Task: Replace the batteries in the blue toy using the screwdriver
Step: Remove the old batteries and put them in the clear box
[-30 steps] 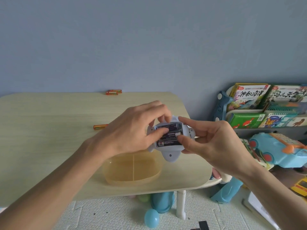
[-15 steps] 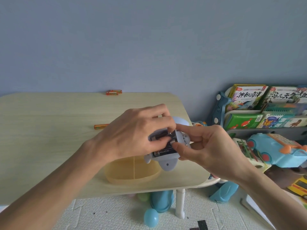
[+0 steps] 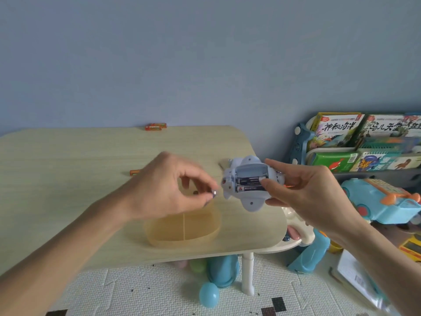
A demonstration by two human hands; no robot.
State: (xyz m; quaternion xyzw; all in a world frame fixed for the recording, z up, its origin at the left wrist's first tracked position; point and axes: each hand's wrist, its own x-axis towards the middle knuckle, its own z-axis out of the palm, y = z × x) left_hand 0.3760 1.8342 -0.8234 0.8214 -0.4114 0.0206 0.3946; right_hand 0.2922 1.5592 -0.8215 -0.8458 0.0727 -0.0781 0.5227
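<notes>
Blue toy: clamped in your right hand, two batteries lying crosswise; your left hand, just leftward, pinches a third battery.

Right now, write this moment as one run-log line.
left hand: pinches battery | right hand: holds toy, compartment open | two batteries in, top slot empty | dish on table

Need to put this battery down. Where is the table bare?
Bare: the table's left half, from the lone orange battery to the near edge, and behind it up to the battery pair. Crowded: at the yellow tray.
</notes>
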